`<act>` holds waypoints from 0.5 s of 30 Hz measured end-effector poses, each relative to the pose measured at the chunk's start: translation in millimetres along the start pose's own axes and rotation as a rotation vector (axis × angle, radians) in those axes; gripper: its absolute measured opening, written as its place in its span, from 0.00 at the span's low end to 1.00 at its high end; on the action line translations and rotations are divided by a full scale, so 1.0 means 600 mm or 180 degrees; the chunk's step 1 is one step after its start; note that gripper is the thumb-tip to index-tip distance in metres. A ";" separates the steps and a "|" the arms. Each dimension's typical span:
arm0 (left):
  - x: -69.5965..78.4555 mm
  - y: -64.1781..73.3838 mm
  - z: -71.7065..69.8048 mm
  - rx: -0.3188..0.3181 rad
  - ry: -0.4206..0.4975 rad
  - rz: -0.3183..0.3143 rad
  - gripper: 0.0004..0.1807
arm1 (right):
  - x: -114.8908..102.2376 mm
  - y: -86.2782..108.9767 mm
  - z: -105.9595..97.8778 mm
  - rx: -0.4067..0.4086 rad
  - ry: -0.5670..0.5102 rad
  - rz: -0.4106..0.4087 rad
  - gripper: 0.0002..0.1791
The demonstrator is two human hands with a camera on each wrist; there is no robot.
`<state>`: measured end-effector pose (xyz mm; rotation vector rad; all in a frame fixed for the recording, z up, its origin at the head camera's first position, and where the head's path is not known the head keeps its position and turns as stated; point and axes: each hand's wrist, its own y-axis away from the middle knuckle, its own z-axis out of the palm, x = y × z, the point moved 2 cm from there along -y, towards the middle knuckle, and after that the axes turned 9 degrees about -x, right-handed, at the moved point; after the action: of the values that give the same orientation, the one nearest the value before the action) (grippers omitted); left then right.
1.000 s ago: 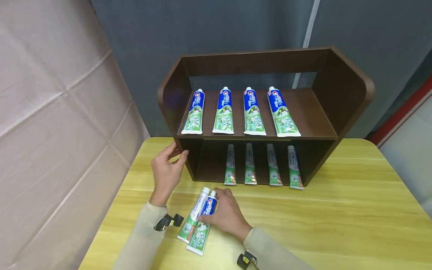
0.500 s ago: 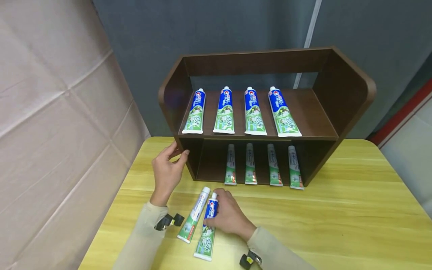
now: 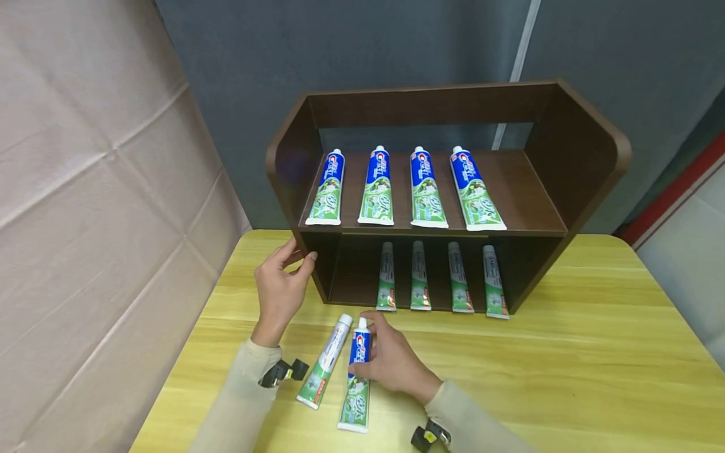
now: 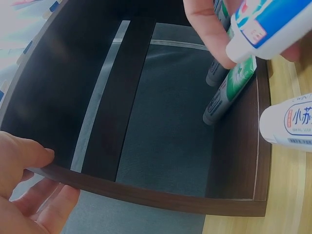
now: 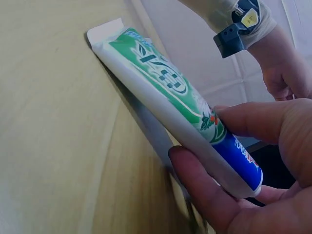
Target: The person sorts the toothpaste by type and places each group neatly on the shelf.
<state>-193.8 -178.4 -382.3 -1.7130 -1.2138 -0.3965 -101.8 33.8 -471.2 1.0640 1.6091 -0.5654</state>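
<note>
My right hand (image 3: pixel 396 360) holds a blue-and-green toothpaste tube (image 3: pixel 355 406) by its sides, cap pointing towards the shelf. In the right wrist view, the thumb and fingers pinch the blue half of this tube (image 5: pixel 170 92), and its flat end slants up over the table. A white-and-green toothpaste tube (image 3: pixel 327 362) lies on the table just left of it. My left hand (image 3: pixel 280 290) grips the left side panel of the dark brown two-tier shelf (image 3: pixel 589 157); in the left wrist view, its thumb (image 4: pixel 36 152) lies inside the panel edge and other fingers outside.
Several blue-and-green toothpaste tubes (image 3: pixel 376 189) lie in a row on the upper tier. Several white-and-green toothpaste tubes (image 3: pixel 419 277) lie along the lower tier. The shelf stands on a yellow wooden table (image 3: pixel 595 358), with a grey curtain (image 3: pixel 396 44) behind and a pale cloth wall (image 3: pixel 113 189) at left.
My right hand has drawn the blue-and-green tube rightwards, away from the white-and-green tube it overlapped, and turned it straighter towards the shelf. My left hand has stayed on the side panel.
</note>
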 end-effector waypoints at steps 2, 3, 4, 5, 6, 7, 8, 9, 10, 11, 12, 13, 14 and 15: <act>-0.001 0.001 0.001 0.0014 -0.0006 0.0014 0.20 | 0.003 0.000 -0.002 -0.0019 -0.0031 -0.0031 0.55; -0.001 0.001 0.002 0.0020 -0.0012 0.0017 0.20 | 0.004 0.001 -0.002 -0.0024 -0.0052 -0.0049 0.55; -0.001 0.001 0.002 0.0025 -0.0018 0.0017 0.20 | 0.005 0.002 -0.002 -0.0030 -0.0072 -0.0056 0.55; -0.001 0.001 0.002 0.0024 -0.0017 0.0017 0.20 | 0.007 0.002 -0.003 -0.0042 -0.0100 -0.0067 0.56; -0.001 0.000 0.002 0.0028 -0.0019 0.0020 0.20 | 0.009 0.003 -0.003 -0.0045 -0.0110 -0.0069 0.56; -0.001 0.000 0.002 0.0033 -0.0019 0.0020 0.20 | 0.012 0.003 -0.004 -0.0043 -0.0125 -0.0065 0.57; -0.001 0.000 0.001 0.0036 -0.0017 0.0015 0.20 | 0.015 0.004 -0.004 -0.0045 -0.0150 -0.0057 0.57; -0.001 0.000 0.001 0.0041 -0.0013 0.0012 0.20 | 0.017 0.006 -0.005 -0.0048 -0.0171 -0.0046 0.57; -0.001 0.000 0.001 0.0041 -0.0007 0.0010 0.20 | 0.019 0.007 -0.007 -0.0051 -0.0181 -0.0035 0.58; -0.001 0.000 0.001 0.0041 0.0002 0.0011 0.20 | 0.021 0.008 -0.008 -0.0055 -0.0207 -0.0027 0.58; -0.001 0.000 0.001 0.0046 0.0012 0.0012 0.20 | 0.020 0.010 -0.010 -0.0057 -0.0236 -0.0019 0.57; -0.001 0.000 0.001 0.0046 0.0019 0.0012 0.20 | 0.019 0.013 -0.012 -0.0069 -0.0281 -0.0018 0.57; -0.001 0.000 0.001 0.0044 0.0029 0.0013 0.20 | 0.017 0.015 -0.013 -0.0084 -0.0328 -0.0020 0.57; -0.002 0.000 0.001 0.0043 0.0037 0.0012 0.20 | 0.015 0.017 -0.015 -0.0095 -0.0370 -0.0024 0.56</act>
<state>-194.6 -178.3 -383.6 -1.6989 -1.2023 -0.3946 -97.9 49.3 -475.3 0.9855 1.5161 -0.5958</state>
